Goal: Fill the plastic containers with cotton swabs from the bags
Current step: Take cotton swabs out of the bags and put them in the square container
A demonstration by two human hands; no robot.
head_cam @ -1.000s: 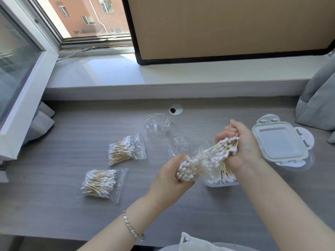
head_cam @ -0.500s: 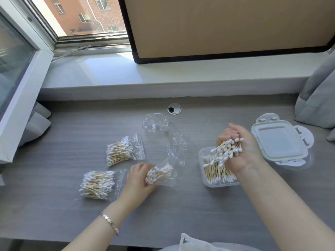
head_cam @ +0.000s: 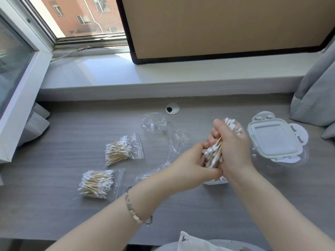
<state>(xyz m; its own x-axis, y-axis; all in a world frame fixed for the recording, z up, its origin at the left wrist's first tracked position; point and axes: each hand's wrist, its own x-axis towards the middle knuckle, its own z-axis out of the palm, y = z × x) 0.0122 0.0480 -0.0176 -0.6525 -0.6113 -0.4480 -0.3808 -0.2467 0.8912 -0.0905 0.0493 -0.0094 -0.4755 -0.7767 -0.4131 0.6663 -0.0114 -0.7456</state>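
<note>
1. Right hand (head_cam: 233, 147) — grip closed round a thick bundle of cotton swabs (head_cam: 214, 153), held steeply tilted above the open plastic container (head_cam: 215, 182), of which I see only the near edge under both wrists.
2. Left hand (head_cam: 188, 165) — fingers curled against the lower end of the same bundle, cupping it; I cannot tell whether it truly grips or merely steadies.
3. Step in hand, as I judge it: squaring the bundle and lowering it into the container. Done well, the sticks stay parallel, ends are tapped level, and the grip loosens only once the tips are inside the walls.
4. Two full bags — one farther (head_cam: 123, 149), one nearer (head_cam: 98, 183) — lie well to the left on the table (head_cam: 63, 133).
5. Emptied bags (head_cam: 154, 122) lie crumpled behind the hands; another, part-emptied (head_cam: 148, 175), lies beside the left wrist and could snag.
6. Lidded container (head_cam: 273, 140) just right of the hands; a careless elbow could knock it.
</note>
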